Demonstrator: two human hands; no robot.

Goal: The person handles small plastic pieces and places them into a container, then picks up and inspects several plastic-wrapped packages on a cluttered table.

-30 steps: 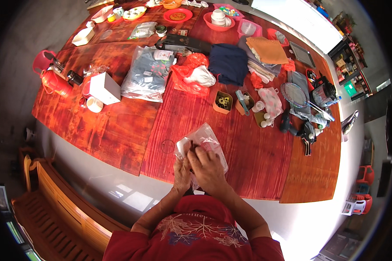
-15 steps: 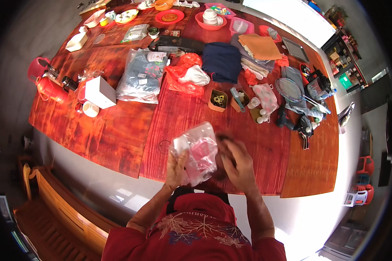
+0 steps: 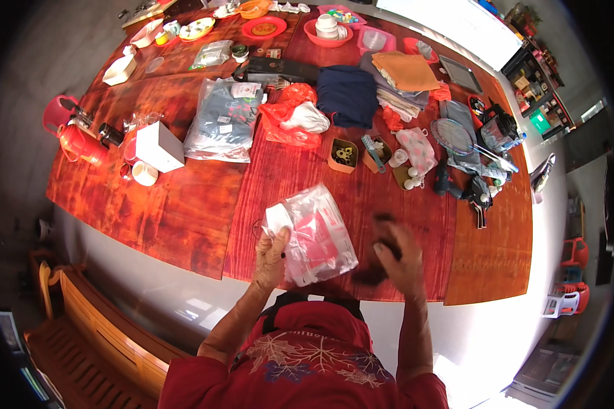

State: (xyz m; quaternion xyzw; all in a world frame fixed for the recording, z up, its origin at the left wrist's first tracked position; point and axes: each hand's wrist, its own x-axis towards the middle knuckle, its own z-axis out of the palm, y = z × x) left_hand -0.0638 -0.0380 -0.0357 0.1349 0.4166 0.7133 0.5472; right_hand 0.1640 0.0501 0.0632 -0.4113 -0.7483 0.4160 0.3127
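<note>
My left hand [image 3: 271, 259] pinches a clear plastic bag [image 3: 320, 235] at its left edge, with the thumb on top. Pink and white show in the bag, but I cannot make out what they are. The bag is tilted above the near edge of the red-brown wooden table [image 3: 205, 228]. To the right of the bag, and apart from it, my right hand [image 3: 401, 258] is over the table with thumb and fingers spread, slightly blurred. Nothing shows in its grip, and a dark shadow lies beside it.
Beyond the bag stand two small boxes of little parts [image 3: 343, 155]. Folded clothes [image 3: 346, 95], a bagged garment [image 3: 223, 123] and a red plastic bag [image 3: 283, 136] lie farther back. Badminton rackets [image 3: 451, 136] are at right; a white box [image 3: 159, 145] and red thermos [image 3: 82, 144] at left.
My right hand has moved right, away from the plastic bag. The bag has turned and now lies flatter in my left hand, with more of its face showing.
</note>
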